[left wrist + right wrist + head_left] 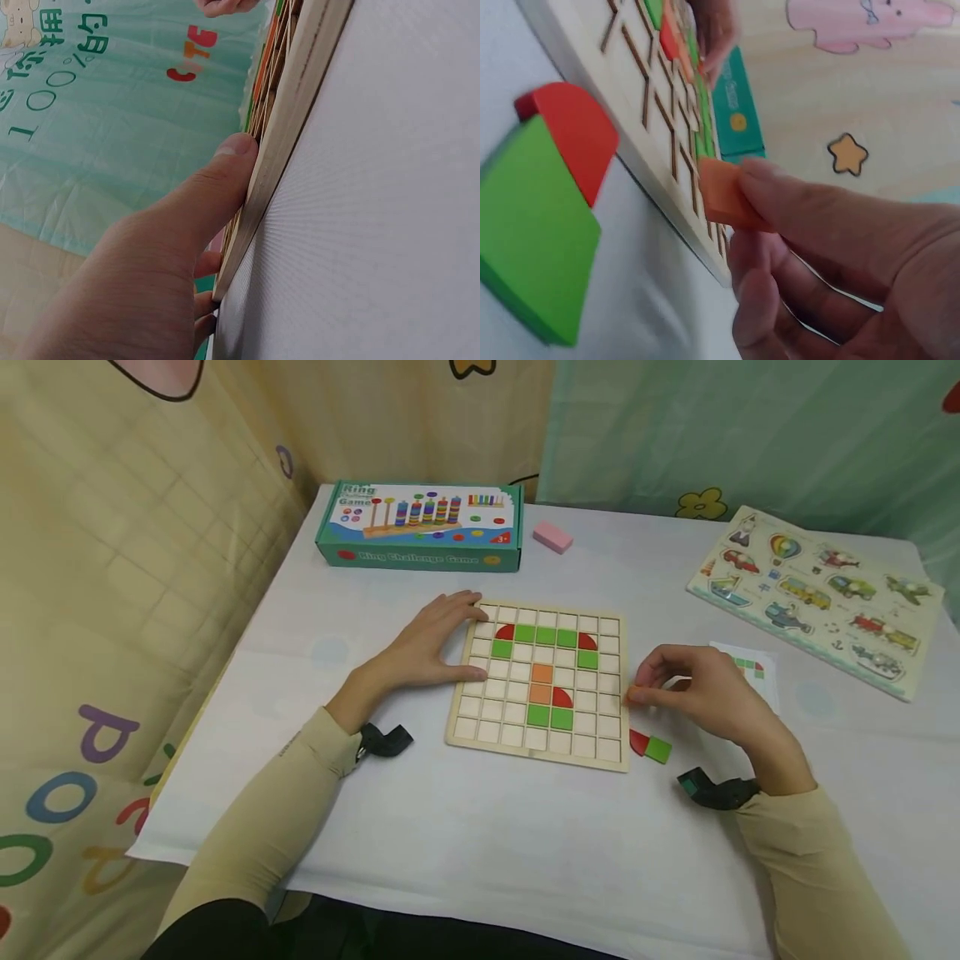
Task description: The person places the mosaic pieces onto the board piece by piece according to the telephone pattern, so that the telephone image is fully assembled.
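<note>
Right fingers pinching orange block near board, left fingers spread on left edge, tabletop around

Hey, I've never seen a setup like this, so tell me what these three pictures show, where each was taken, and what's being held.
There's no machine, just a person's two bare hands. The wide picture comes from a camera on the head, looking down; the other two come from cameras worn on the left and right wrists. On the white-covered table lies a square wooden grid board, partly filled with green, red and orange pieces. Beside it are a loose red rounded piece and a loose green square piece. Behind it sits a green printed box. The left hand touches the board's left edge. The right hand pinches an orange square piece.
</note>
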The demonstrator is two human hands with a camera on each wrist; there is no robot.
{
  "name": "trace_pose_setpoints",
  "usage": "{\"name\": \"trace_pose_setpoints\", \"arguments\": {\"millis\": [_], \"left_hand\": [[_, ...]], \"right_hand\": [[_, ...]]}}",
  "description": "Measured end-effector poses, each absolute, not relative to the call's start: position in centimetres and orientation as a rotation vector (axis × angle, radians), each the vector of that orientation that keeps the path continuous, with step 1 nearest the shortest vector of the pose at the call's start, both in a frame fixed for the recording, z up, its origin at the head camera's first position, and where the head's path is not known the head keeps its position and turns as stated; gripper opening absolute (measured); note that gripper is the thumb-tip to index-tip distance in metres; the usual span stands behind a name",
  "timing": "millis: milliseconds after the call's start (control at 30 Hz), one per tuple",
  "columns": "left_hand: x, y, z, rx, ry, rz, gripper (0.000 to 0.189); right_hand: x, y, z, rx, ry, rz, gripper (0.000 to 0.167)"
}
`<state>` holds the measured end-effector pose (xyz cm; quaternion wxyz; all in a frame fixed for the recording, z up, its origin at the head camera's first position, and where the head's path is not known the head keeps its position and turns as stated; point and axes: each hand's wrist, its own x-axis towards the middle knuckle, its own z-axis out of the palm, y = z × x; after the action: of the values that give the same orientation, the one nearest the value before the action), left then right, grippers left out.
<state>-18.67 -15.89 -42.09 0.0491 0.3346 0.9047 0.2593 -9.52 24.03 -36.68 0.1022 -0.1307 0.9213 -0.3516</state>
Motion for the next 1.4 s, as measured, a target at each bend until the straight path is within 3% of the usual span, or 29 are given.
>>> {"name": "trace_pose_setpoints", "arguments": {"millis": [333, 567, 1100, 1400], "left_hand": [[-18.5, -15.8, -41.9, 1.007, 2.762, 0.795, 0.082], [-18.6, -15.8, -42.3, 1.012, 2.749, 0.833, 0.081], [-18.7, -15.8, -42.3, 1.009, 2.764, 0.791, 0.081], [-18.7, -16.0, -42.2, 1.017, 2.762, 0.785, 0.081]], "right_hand": [[-12.6, 19.9, -35.6, -0.597, 2.76, -1.037, 0.011], [-14.2, 17.1, -35.7, -0.565, 2.788, -1.202, 0.01], [-14.3, 15.2, -39.0, -0.493, 2.832, -1.218, 0.013], [-14.2, 14.8, -39.5, -0.671, 2.814, -1.215, 0.012]]}}
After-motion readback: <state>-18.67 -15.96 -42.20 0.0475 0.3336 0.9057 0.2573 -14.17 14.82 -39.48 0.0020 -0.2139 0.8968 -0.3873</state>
